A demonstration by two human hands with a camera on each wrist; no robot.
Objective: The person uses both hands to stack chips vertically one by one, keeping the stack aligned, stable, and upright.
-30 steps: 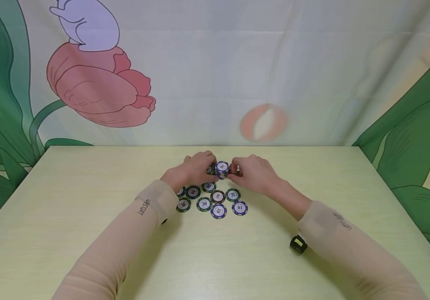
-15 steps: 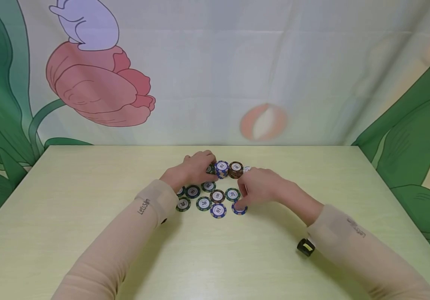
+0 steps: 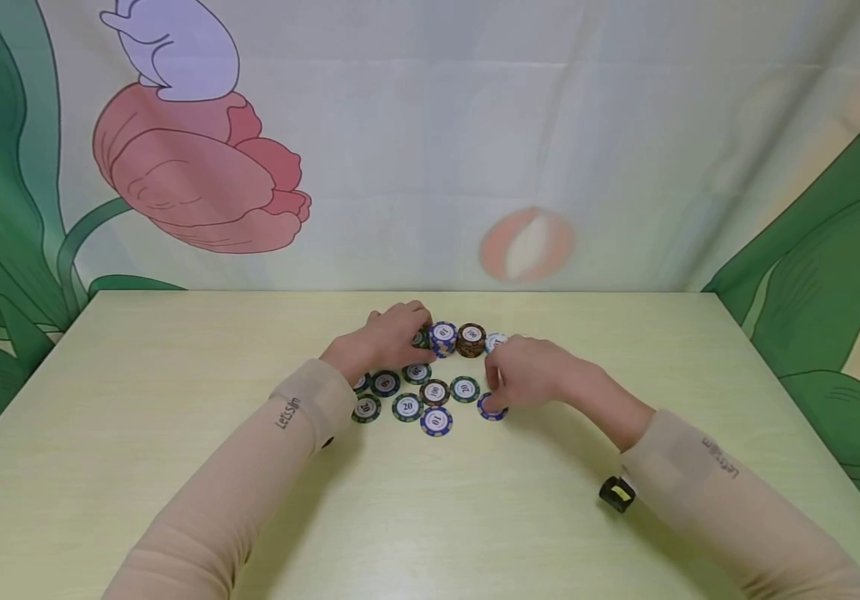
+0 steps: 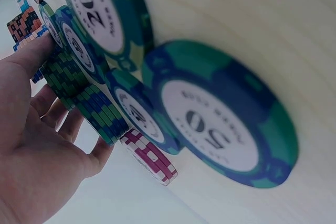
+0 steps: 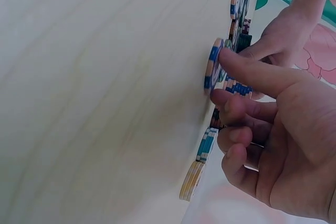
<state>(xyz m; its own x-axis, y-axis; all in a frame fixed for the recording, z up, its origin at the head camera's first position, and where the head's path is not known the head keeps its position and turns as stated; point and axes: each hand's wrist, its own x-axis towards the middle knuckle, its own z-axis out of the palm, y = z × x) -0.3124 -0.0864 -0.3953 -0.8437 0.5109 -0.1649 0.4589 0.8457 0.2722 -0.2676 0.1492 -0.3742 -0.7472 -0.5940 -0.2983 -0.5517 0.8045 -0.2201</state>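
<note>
In the head view my left hand (image 3: 392,337) curls around the row of stacked poker chips at the back. The left wrist view shows its thumb in front and fingers behind a dark green stack (image 4: 65,80) and a blue-green stack (image 4: 102,114). A blue stack (image 3: 442,340) stands by its fingertips, with a black-and-orange stack (image 3: 471,340) beside that. My right hand (image 3: 531,371) holds a blue poker chip (image 3: 492,407) low at the table; in the right wrist view the thumb presses on its face and the index fingertip is at its edge.
Loose chips lie flat in front of the stacks, among them a green 20 (image 3: 407,407), a brown 100 (image 3: 435,392) and a blue 10 (image 3: 437,422). A light blue stack (image 5: 206,145) and a yellow-white stack (image 5: 191,181) stand farther right, a maroon-white stack (image 4: 149,157) at left.
The right hand has left the black-and-orange stack, come forward onto the loose blue chip, and slid it slightly right and back. The left hand has stayed in place.
</note>
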